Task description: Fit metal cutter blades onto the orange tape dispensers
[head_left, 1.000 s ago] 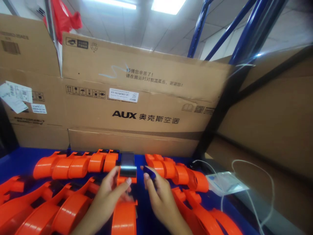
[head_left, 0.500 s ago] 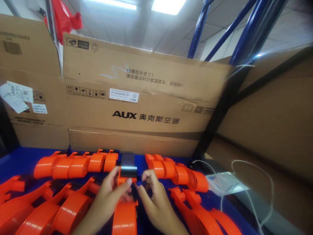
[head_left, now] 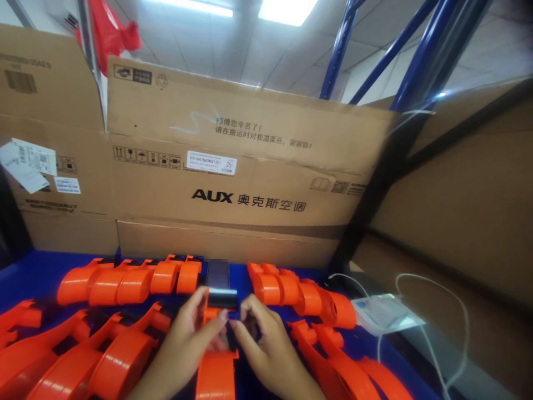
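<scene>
Blue surface, two hands, one held dispenser

Left grip curls beside bent-fingered right grip

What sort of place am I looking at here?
Probably a workshop or warehouse assembly spot: it shows blue rack posts, printed cardboard standing behind the blue work surface, and rows of matching orange parts, seemingly tape dispensers.

The blue table carries orange tape dispensers, left and in front of a plastic packet; white cable runs by it.
</scene>
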